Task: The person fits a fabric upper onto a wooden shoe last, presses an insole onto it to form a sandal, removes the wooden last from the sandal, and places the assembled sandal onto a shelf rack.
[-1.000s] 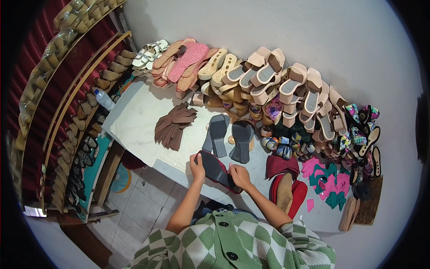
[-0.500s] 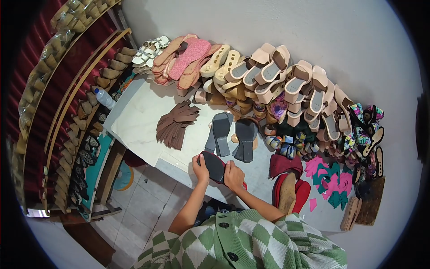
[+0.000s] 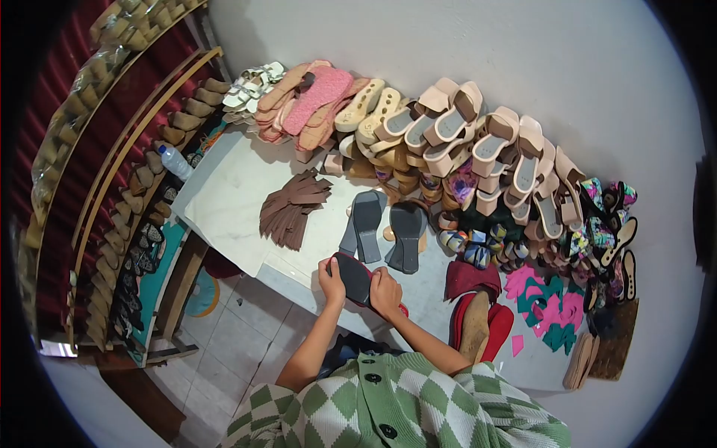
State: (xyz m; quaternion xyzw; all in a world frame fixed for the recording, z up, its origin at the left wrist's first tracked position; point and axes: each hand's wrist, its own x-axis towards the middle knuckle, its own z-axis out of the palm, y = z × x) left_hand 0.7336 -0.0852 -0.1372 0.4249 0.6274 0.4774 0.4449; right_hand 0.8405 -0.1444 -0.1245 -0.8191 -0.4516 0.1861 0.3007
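The left hand (image 3: 331, 282) is closed round one end of a red-edged black sole (image 3: 352, 278), thumb lying on its dark face; the right hand (image 3: 385, 292) is clamped on the other end, covering part of it, with a bit of red showing beyond the fingers; the sole is held tilted between the two hands, over the near edge of the tabletop (image 3: 220, 201), dark face up; whether it touches the tabletop I cannot tell.

Just beyond the hands lie two dark grey soles (image 3: 405, 235), side by side and slightly apart; to their left, a fan of brown strips (image 3: 295, 209) is spread on the tabletop; to the right of the hands sit a dark red folded piece (image 3: 474, 282), red footwear pieces (image 3: 501, 325) and a tan foot-shaped form (image 3: 474, 332) between them; further right are pink and teal scraps (image 3: 549, 302) in a loose pile, near a brown board (image 3: 616, 343).

Along the wall, pale pink sandals (image 3: 449, 123) are heaped, with a glittery pink sole (image 3: 320, 97) to their left; a water bottle (image 3: 175, 163) lies at the tabletop's left edge, beside shelves of foot-shaped forms (image 3: 116, 243).
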